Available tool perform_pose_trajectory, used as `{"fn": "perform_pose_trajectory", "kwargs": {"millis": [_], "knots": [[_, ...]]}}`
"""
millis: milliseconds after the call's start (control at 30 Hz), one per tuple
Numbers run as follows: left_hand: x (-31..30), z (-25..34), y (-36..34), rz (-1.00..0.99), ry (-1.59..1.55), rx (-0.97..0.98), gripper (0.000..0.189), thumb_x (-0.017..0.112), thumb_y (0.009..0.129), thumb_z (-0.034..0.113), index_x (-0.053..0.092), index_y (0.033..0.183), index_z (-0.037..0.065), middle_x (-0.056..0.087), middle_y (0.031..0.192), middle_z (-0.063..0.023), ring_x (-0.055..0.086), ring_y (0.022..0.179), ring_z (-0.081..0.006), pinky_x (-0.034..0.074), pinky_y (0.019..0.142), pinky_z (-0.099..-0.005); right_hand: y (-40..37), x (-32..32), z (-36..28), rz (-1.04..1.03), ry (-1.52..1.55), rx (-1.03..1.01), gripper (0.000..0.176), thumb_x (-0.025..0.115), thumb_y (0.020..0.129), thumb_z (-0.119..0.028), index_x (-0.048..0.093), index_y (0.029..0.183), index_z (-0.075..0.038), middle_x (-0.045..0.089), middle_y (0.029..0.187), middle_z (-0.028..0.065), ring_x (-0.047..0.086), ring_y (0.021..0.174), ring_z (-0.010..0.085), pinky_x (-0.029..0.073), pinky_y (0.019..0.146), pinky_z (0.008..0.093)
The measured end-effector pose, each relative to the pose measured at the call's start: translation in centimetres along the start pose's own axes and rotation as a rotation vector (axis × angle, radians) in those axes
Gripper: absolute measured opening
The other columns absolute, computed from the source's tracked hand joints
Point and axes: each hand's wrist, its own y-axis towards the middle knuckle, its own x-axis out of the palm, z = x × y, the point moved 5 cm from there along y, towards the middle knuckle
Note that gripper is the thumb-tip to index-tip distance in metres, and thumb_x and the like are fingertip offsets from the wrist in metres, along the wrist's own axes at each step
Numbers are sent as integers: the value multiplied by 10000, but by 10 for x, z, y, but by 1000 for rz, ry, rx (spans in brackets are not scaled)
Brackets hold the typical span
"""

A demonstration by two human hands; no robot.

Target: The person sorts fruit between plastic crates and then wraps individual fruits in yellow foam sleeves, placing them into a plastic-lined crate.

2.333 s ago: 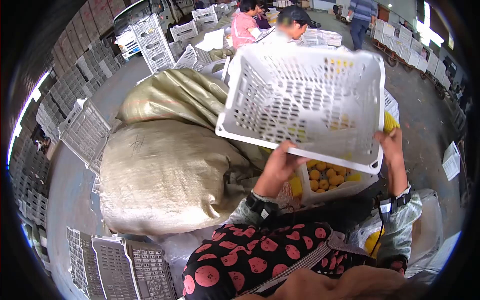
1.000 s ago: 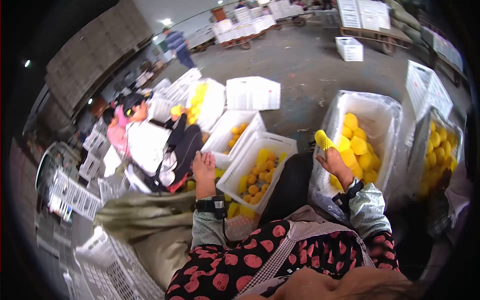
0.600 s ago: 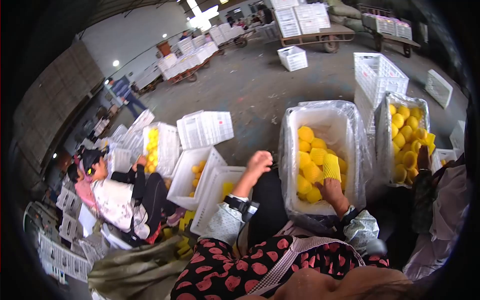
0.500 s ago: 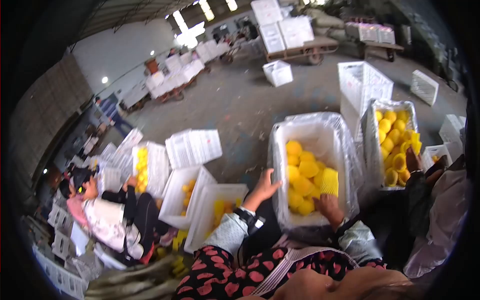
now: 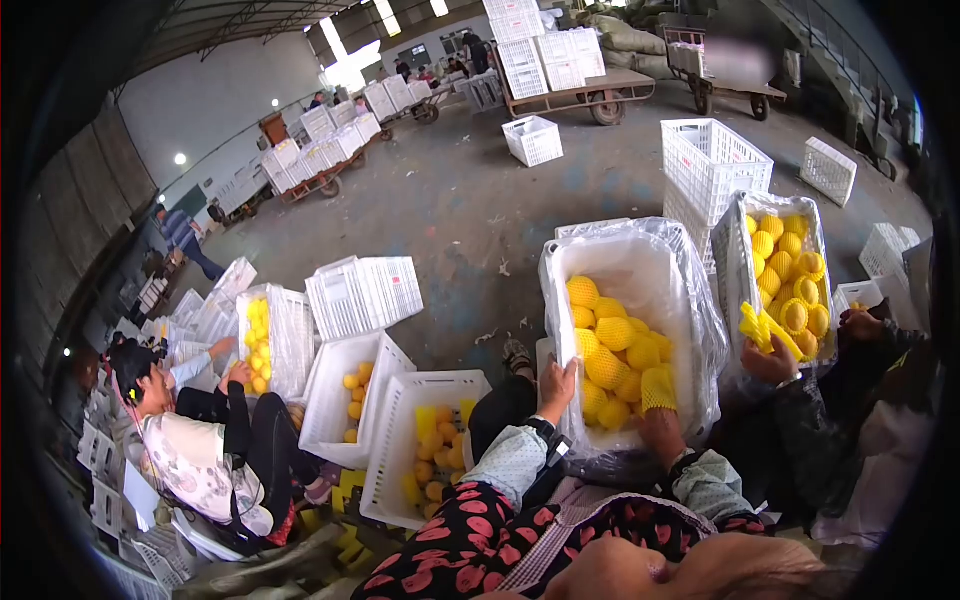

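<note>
In front of me a plastic-lined white crate holds several yellow fruits in foam nets. My left hand grips the near left rim of this crate. Inside its near right corner is my right hand, closed at a yellow foam net sleeve that covers its fingertips. Whether a fruit sits inside that sleeve is hidden. At my left knee, another white crate contains bare orange-yellow fruits and flat yellow nets.
Right of me, a co-worker's hand holds yellow nets over a lined crate of netted fruit. A seated person works at crates on the left. Stacked crates stand ahead; loaded carts are farther back.
My left hand has come down from open beside the crate onto its rim. My right hand and the sleeve have shifted slightly lower. The co-worker's hand at right has moved nearer with nets.
</note>
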Motion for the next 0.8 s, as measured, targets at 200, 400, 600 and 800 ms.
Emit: {"fn": "perform_pose_trajectory", "kwargs": {"millis": [200, 400, 600, 800], "knots": [[-2, 4, -1, -20, 28, -14, 529, 503, 812, 436, 492, 999, -59, 580, 859, -286, 553, 822, -438, 441, 716, -458, 7, 12, -3, -208, -77, 104, 413, 585, 757, -414, 636, 655, -17, 599, 626, 172, 594, 613, 344, 470, 587, 428], [1, -9, 1, -144, 51, -261, 508, 582, 783, 421, 554, 934, -63, 578, 919, -266, 579, 828, -389, 447, 732, -428, 6, 12, -5, -246, 54, 236, 352, 643, 700, -341, 598, 828, -17, 581, 779, 197, 559, 749, 358, 434, 683, 442], [-7, 17, 1, -110, -146, -57, 449, 527, 835, 327, 573, 931, -109, 599, 914, -268, 573, 848, -391, 428, 751, -411, 11, -3, -5, -64, 85, 195, 415, 573, 760, -380, 595, 869, 20, 582, 855, 210, 554, 815, 351, 431, 717, 421], [-4, 14, 3, -91, -189, 54, 416, 530, 827, 299, 545, 976, -89, 571, 962, -265, 532, 900, -402, 407, 790, -424, 12, 1, -9, -103, 148, 249, 376, 533, 787, -345, 623, 843, 15, 603, 849, 196, 572, 835, 335, 425, 789, 417]]}}
